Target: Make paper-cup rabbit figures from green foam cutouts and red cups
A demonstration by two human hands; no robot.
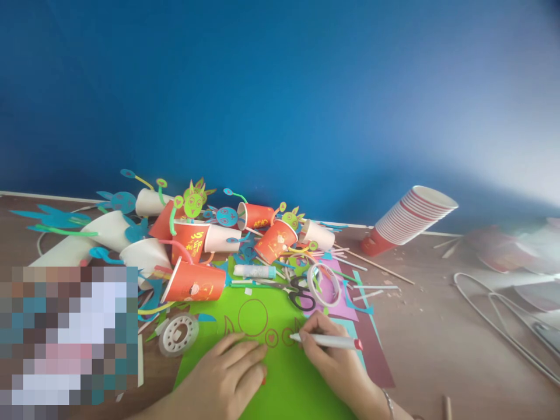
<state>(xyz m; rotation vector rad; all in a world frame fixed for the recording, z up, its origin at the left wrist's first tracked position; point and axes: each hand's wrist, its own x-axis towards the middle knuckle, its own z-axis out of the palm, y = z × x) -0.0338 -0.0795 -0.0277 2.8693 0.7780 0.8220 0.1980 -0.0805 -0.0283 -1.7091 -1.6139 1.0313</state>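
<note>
A white marker with a red end is gripped in my right hand. Its tip touches the green paper at a small drawn circle. My left hand lies on the same sheet with its fingers stretched forward. A small red bit shows at its fingertips; I cannot tell whether it is held. Beyond the hands, the paper bears a large circle outline, pointed ear-like shapes and a small circle with a heart. Black-handled scissors and a glue stick lie at the sheet's far edge.
Paper-cup figures with cut-out faces, among them a red cup, crowd the back left. A white tape roll is left of the sheet, another tape ring behind it. Stacked cups lean at back right, near a white cable.
</note>
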